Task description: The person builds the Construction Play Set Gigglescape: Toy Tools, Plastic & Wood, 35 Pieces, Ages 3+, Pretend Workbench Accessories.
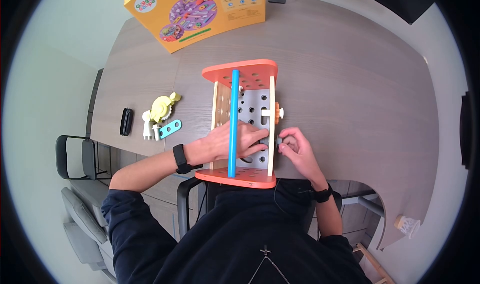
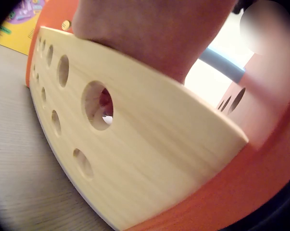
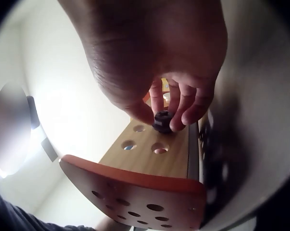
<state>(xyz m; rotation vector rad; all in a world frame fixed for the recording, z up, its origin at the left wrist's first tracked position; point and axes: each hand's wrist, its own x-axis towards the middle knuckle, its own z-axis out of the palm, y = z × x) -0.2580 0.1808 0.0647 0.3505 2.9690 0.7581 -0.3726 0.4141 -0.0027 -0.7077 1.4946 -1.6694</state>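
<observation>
A toy box frame with red end panels point(image 1: 240, 71), wooden side boards point(image 2: 149, 139) and a grey perforated base stands on the table, a blue bar point(image 1: 233, 124) across its top. The left hand point(image 1: 235, 140) reaches under the bar inside the box, fingers against the inner face of the right side board; what it holds there is hidden. Outside that board, the right hand point(image 3: 159, 62) pinches a small dark grey round piece point(image 3: 162, 121) against the board. An orange gear point(image 1: 277, 113) with a cream peg sits farther along the same board.
Left of the box lie a yellow-green toy piece point(image 1: 161, 108), cream pieces point(image 1: 147, 124), a teal strip with holes point(image 1: 171, 129) and a black case point(image 1: 126, 122). A yellow carton point(image 1: 230, 14) stands at the back. A cup point(image 1: 410, 227) is at the lower right.
</observation>
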